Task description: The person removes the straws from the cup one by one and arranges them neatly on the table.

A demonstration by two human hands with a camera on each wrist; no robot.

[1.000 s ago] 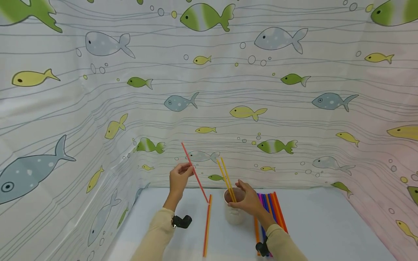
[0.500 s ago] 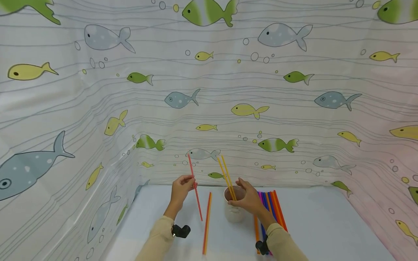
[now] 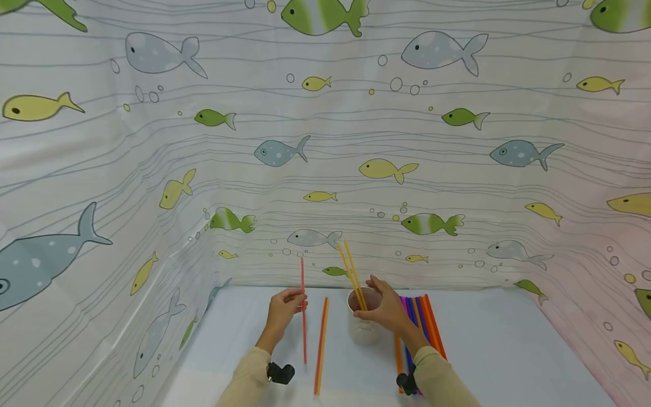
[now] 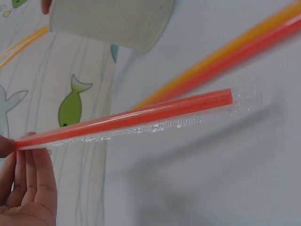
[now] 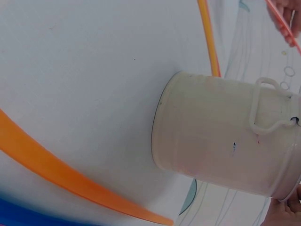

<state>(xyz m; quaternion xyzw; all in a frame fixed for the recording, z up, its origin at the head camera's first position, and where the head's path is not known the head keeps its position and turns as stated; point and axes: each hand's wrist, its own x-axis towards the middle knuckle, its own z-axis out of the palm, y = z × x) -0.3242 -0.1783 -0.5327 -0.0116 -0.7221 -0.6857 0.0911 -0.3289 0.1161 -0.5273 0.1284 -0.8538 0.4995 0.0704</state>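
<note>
In the head view my left hand [image 3: 285, 311] pinches a red drinking straw [image 3: 304, 345] that stands nearly upright above the table. The left wrist view shows this straw [image 4: 188, 104] inside a clear wrapper that sticks out past its end. My right hand [image 3: 390, 311] grips the rim of a cream-coloured pot [image 3: 363, 334]. Two yellow straws [image 3: 356, 277] lean to the left out of the pot's mouth. The right wrist view shows a small wire-like handle [image 5: 256, 110] on the pot's side; just the fingertips of the right hand show there.
Between the left hand and the pot, a red straw and an orange-yellow straw [image 3: 321, 346] lie side by side on the white table [image 3: 498, 350]. Right of the pot lies a row of several orange, blue and magenta straws [image 3: 433, 328], partly under the right forearm. A fish-print curtain [image 3: 376, 141] surrounds the table.
My left hand has come down with the red straw, which has swung from a slant to nearly upright, its lower end moving left off the pair on the table. My right hand stays on the pot.
</note>
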